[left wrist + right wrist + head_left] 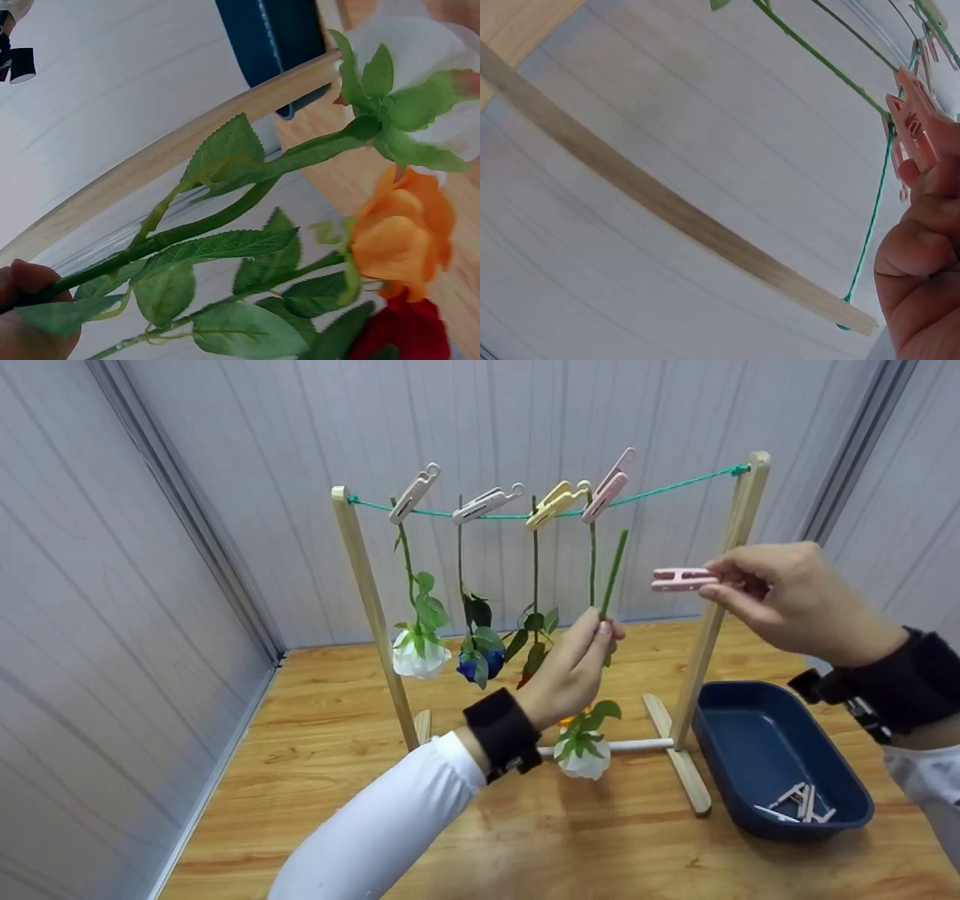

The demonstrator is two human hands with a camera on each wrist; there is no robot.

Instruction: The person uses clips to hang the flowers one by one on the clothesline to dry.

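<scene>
While both hands work in front of the small drying rack, the details are these:

Left hand grip: the left hand (574,664) pinches the green stem of a white flower (585,754) between thumb and fingertips; the bloom hangs head-down below the hand, and the stem end rises toward 12 o'clock, just under the cord.

Left wrist view: the thumb (30,279) presses on the stem at the 8 o'clock corner; the white bloom is at 2 o'clock, with an orange flower (401,236) and a red flower (397,337) beside it.

Right hand grip: the right hand (780,596) holds a pink clothespin (682,579) by its tail end, fingers curled around it; the pin lies level and points toward 9 o'clock, to the free stem end, but is apart from it.

Right wrist view: the fingers (919,255) hold the pink pin at 2 o'clock, close to the green cord (874,225).

Rack: a wooden frame (367,585) with two posts stands on the wooden table (322,750); the cord sags between the post tops.

On the cord: four pins hold four stems upside down; the white bloom at 9 o'clock (418,656) and the blue flower (480,664) are plainly seen.

Tray: a dark blue tray (750,742) sits at 4 o'clock from the rack, just beside the right post foot, with some pale pins (802,802) inside.
</scene>
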